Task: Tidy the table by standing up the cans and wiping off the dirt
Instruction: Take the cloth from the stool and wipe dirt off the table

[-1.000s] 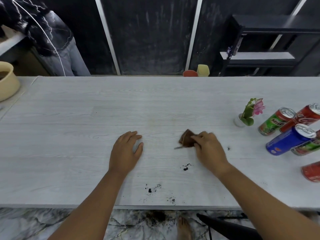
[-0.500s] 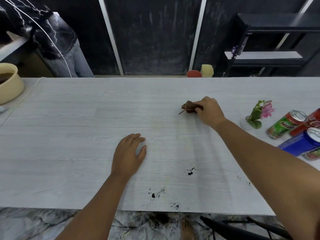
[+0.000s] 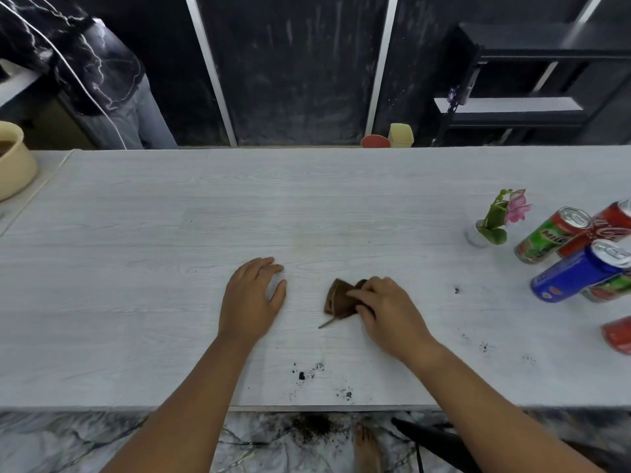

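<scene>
My right hand presses a small brown cloth onto the white table, near its middle. My left hand lies flat on the table beside it, fingers apart, holding nothing. Black dirt specks sit near the front edge, with more dirt to the right and smaller dirt spots further right. At the right edge stand several cans: a green Milo can, a red cola can, a blue can and a partly cut-off red can.
A small white pot with a pink flower stands left of the cans. A beige bowl sits at the far left. A person stands behind the table's left end. Dirt lies on the floor below the front edge.
My right hand has pulled the cloth from the far side of the table back toward me. The dark spot left of the front specks is gone. My left hand stayed put.
</scene>
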The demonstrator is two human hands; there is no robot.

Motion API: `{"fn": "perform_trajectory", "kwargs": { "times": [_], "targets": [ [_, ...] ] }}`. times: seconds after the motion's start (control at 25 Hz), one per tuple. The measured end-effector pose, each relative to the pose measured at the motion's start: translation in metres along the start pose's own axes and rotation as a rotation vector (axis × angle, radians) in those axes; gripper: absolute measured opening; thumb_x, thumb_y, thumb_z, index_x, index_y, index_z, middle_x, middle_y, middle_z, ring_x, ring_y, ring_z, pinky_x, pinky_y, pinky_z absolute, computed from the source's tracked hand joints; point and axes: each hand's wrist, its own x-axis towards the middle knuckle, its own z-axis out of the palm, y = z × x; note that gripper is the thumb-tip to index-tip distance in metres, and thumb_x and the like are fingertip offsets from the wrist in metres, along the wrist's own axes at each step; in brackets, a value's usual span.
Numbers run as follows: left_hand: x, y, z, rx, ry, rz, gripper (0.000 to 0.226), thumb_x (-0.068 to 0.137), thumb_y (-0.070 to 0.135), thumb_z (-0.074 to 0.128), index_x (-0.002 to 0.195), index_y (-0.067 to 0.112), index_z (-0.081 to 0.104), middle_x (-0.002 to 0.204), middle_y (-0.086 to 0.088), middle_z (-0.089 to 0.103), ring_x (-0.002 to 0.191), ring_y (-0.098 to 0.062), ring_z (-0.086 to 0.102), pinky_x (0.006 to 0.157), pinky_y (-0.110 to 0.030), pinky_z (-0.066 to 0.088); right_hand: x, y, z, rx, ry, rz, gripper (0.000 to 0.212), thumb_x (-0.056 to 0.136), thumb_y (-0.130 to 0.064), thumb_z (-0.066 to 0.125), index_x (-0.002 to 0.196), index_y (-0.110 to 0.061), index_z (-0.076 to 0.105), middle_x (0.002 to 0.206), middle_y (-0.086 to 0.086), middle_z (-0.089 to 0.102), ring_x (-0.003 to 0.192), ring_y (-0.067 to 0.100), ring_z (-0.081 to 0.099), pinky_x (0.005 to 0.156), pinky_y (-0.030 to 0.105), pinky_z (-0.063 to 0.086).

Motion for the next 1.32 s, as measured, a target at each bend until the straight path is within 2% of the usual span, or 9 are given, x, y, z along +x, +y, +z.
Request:
{"fn": "perform_trajectory", "kwargs": {
  "times": [0.08, 0.2, 0.32, 0.52, 0.68, 0.88, 0.96, 1.08, 1.32],
  "targets": [
    [0.0, 0.0, 0.0, -0.001, -0.005, -0.002, 0.03, 0.104, 0.038, 0.068, 0.131, 0.026, 0.073, 0.144, 0.007, 0.066, 0.138, -0.015, 0.056, 0.119, -0.034, 0.042, -0.015, -0.004, -0.007, 0.083, 0.006, 0.055, 0.035, 0.097, -0.004, 0.074, 0.13, -0.014, 0.078, 0.107, 0.005, 0.068, 0.098, 0.025, 0.062, 0.091, 0.035, 0.052],
    [0.0, -0.001, 0.001, -0.008, -0.008, -0.005, 0.03, 0.104, 0.039, 0.067, 0.131, 0.026, 0.073, 0.144, 0.007, 0.066, 0.138, -0.016, 0.056, 0.12, -0.037, 0.044, -0.02, 0.022, -0.041, 0.163, 0.228, 0.234, 0.035, 0.095, 0.001, 0.072, 0.127, -0.014, 0.078, 0.103, 0.004, 0.063, 0.098, 0.02, 0.061, 0.092, 0.029, 0.047],
    [-0.001, -0.001, 0.0, -0.013, -0.015, -0.011, 0.031, 0.105, 0.039, 0.067, 0.132, 0.026, 0.073, 0.144, 0.007, 0.066, 0.139, -0.016, 0.056, 0.12, -0.04, 0.046, -0.022, 0.078, -0.088, -0.014, 0.418, 0.431, 0.035, 0.097, -0.006, 0.07, 0.129, -0.017, 0.077, 0.106, 0.015, 0.067, 0.103, 0.032, 0.061, 0.091, 0.037, 0.05],
    [-0.001, 0.002, -0.001, -0.017, -0.024, -0.019, 0.031, 0.105, 0.038, 0.068, 0.132, 0.025, 0.074, 0.145, 0.005, 0.067, 0.139, -0.017, 0.056, 0.119, -0.04, 0.046, -0.033, 0.129, -0.095, -0.225, 0.302, 0.818, 0.033, 0.104, -0.012, 0.059, 0.133, 0.0, 0.071, 0.123, 0.03, 0.061, 0.111, 0.049, 0.06, 0.094, 0.054, 0.054],
    [-0.002, 0.002, -0.001, -0.018, -0.029, -0.021, 0.031, 0.105, 0.037, 0.067, 0.133, 0.025, 0.073, 0.145, 0.005, 0.067, 0.139, -0.018, 0.056, 0.12, -0.038, 0.045, -0.026, 0.092, -0.07, -0.213, 0.223, 0.716, 0.029, 0.102, -0.012, 0.062, 0.125, -0.001, 0.075, 0.113, 0.025, 0.064, 0.106, 0.045, 0.061, 0.089, 0.049, 0.053],
    [-0.002, 0.003, -0.002, -0.02, -0.045, -0.029, 0.031, 0.106, 0.037, 0.066, 0.134, 0.024, 0.073, 0.147, 0.003, 0.066, 0.141, -0.02, 0.056, 0.12, -0.041, 0.046, -0.031, 0.022, -0.026, -0.074, 0.138, 0.403, 0.03, 0.098, -0.009, 0.07, 0.127, -0.006, 0.077, 0.105, 0.016, 0.067, 0.101, 0.035, 0.062, 0.082, 0.039, 0.053],
    [-0.005, 0.004, -0.003, -0.02, -0.06, -0.038, 0.034, 0.107, 0.038, 0.064, 0.137, 0.024, 0.072, 0.15, 0.004, 0.064, 0.144, -0.02, 0.053, 0.12, -0.041, 0.046, -0.033, 0.017, -0.026, 0.081, 0.129, 0.392, 0.033, 0.101, -0.011, 0.07, 0.134, -0.012, 0.075, 0.109, 0.01, 0.066, 0.102, 0.027, 0.064, 0.086, 0.032, 0.053],
    [-0.01, 0.005, -0.006, -0.033, -0.074, -0.057, 0.036, 0.107, 0.036, 0.064, 0.14, 0.024, 0.071, 0.152, 0.004, 0.063, 0.146, -0.019, 0.051, 0.119, -0.045, 0.048, -0.046, 0.031, -0.054, 0.234, 0.283, 0.464, 0.032, 0.101, -0.011, 0.069, 0.129, -0.024, 0.078, 0.108, 0.005, 0.066, 0.097, 0.016, 0.062, 0.083, 0.016, 0.046],
    [-0.036, 0.007, -0.014, -0.04, -0.086, -0.03, 0.039, 0.106, 0.028, 0.066, 0.143, 0.018, 0.07, 0.153, -0.001, 0.063, 0.147, -0.024, 0.052, 0.123, -0.048, 0.044, -0.133, 0.126, -0.125, -0.099, 0.422, 0.769, 0.029, 0.102, -0.019, 0.064, 0.127, -0.016, 0.077, 0.11, 0.016, 0.065, 0.092, 0.036, 0.065, 0.083, 0.046, 0.058]
  ]
}}
